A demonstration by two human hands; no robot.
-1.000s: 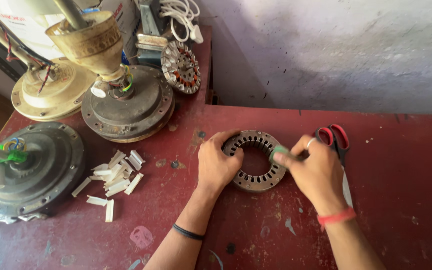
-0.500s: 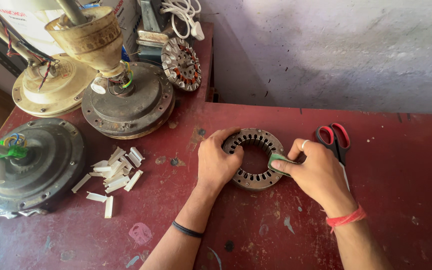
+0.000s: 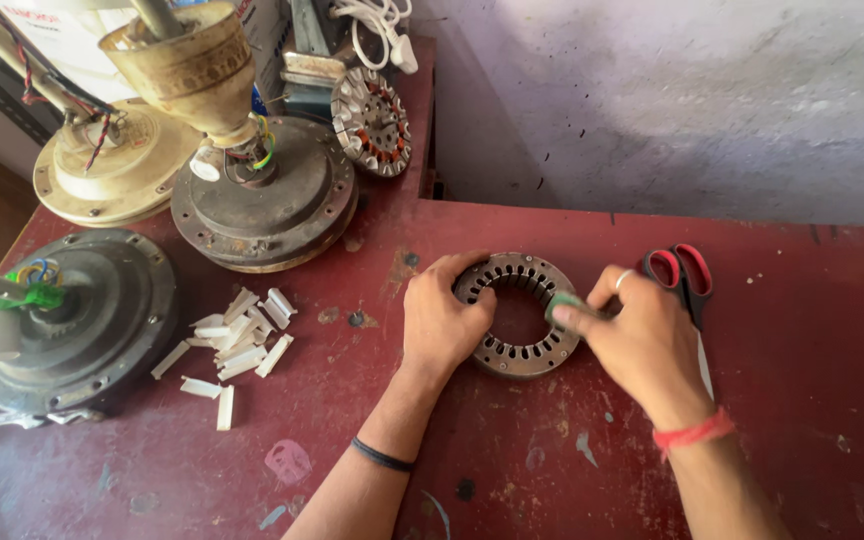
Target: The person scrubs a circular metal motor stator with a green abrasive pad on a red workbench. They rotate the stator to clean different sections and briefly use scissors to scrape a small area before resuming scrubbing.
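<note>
In the head view, a slotted metal stator ring [image 3: 518,313] is seen lying flat at the centre of the frame on the worn red surface [image 3: 812,400], where it is gripped at its left edge by the left hand [image 3: 442,322], whose grip is closed on the rim. At the ring's right edge a small green piece [image 3: 562,305] is pinched in the grip of the right hand [image 3: 642,345], with red-handled scissors [image 3: 687,285] just beside that hand. White strips [image 3: 237,345] are scattered at left of centre, between two fan motor housings [image 3: 72,320] at the left and upper left.

Bare forearms, black band on left wrist, red thread on right wrist, finger ring
</note>
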